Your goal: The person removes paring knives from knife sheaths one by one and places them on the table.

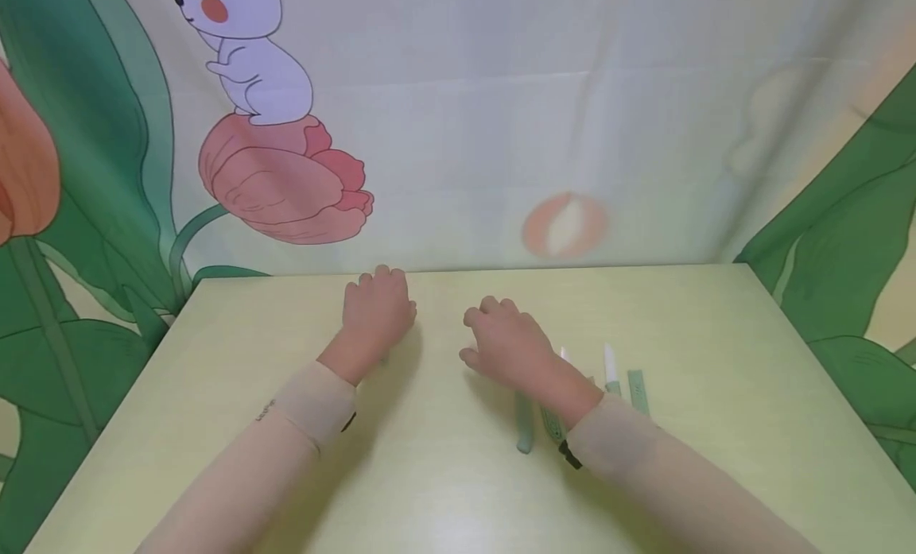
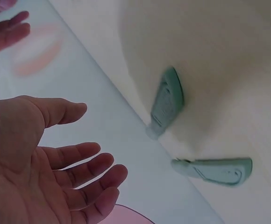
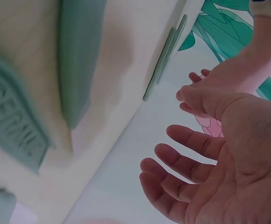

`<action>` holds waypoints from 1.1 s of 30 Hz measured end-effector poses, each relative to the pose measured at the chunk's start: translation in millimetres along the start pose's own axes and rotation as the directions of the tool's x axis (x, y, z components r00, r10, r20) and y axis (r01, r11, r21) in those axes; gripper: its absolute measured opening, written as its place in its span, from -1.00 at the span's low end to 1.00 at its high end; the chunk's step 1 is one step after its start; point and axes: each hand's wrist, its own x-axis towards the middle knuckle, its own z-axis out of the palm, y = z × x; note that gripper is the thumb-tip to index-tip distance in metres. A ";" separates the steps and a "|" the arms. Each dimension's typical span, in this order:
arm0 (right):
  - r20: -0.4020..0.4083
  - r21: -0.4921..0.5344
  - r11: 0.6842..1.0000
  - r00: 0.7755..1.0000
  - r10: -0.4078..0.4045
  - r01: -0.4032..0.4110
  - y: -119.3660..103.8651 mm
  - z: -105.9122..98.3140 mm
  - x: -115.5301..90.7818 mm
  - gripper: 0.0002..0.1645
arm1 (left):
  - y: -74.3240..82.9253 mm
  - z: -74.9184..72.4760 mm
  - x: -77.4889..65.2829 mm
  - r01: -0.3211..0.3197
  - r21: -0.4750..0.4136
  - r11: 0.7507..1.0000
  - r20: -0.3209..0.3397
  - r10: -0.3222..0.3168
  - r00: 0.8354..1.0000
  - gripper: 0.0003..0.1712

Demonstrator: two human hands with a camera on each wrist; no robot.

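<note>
Two bare hands hover above a pale table (image 1: 458, 490), well apart from one another. The left hand (image 1: 378, 306) hangs over its far part, left of the middle, fingers spread a little and loosely bent, with hold of nothing. Beneath and beside it, as the left wrist view shows, lie one green piece (image 2: 169, 102) and a second green piece (image 2: 219, 171), near each other, each with its narrower end toward the table's far edge. The right hand (image 1: 510, 341) hovers right of the middle, fingers likewise relaxed and slightly curved, thumb apart, gripping nothing. Under its wrist and toward the table's right edge lies a loose row: a plain green bar (image 1: 525, 428), a patterned green piece (image 1: 552, 424) partly hidden by the arm, a white blade (image 1: 611, 363) on a green handle (image 1: 613, 388) pointing to the far edge, and a flat green strip (image 1: 638, 392) just beside it. Raised letters mark a green piece in the right wrist view, too blurred to read fully. Long pale sleeves (image 1: 222, 474) cover both forearms. Behind the far edge hangs a printed cloth (image 1: 465, 141) with a pink tulip (image 1: 279, 180).
</note>
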 end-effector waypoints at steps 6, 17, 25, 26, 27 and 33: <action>0.008 0.003 1.000 1.000 -0.001 0.001 -11.6 3.6 7.3 -0.54 | -14.5 3.8 22.4 0.015 -0.006 1.000 0.055 -0.014 0.998 -0.69; 0.041 -0.013 1.000 0.999 0.014 -0.013 -26.3 11.5 15.4 -0.60 | -30.0 23.8 63.3 0.035 -0.006 0.999 0.136 -0.034 0.990 -0.71; 0.054 -0.023 1.000 0.998 0.021 -0.019 -29.5 10.0 18.2 -0.61 | -29.9 27.8 74.4 0.069 -0.008 0.998 0.164 -0.067 0.984 -0.70; 0.057 -0.026 0.999 0.998 0.022 -0.020 -29.7 10.2 18.9 -0.60 | -29.5 28.3 75.2 0.071 -0.009 0.997 0.165 -0.069 0.984 -0.70; 0.059 -0.028 0.999 0.998 0.023 -0.022 -29.6 10.9 19.9 -0.61 | -28.6 28.4 75.6 0.074 -0.012 0.997 0.166 -0.071 0.984 -0.70; 0.074 -0.041 0.999 0.997 0.029 -0.026 -28.7 15.2 24.2 -0.62 | -23.7 28.9 76.4 0.097 -0.034 0.995 0.174 -0.089 0.981 -0.69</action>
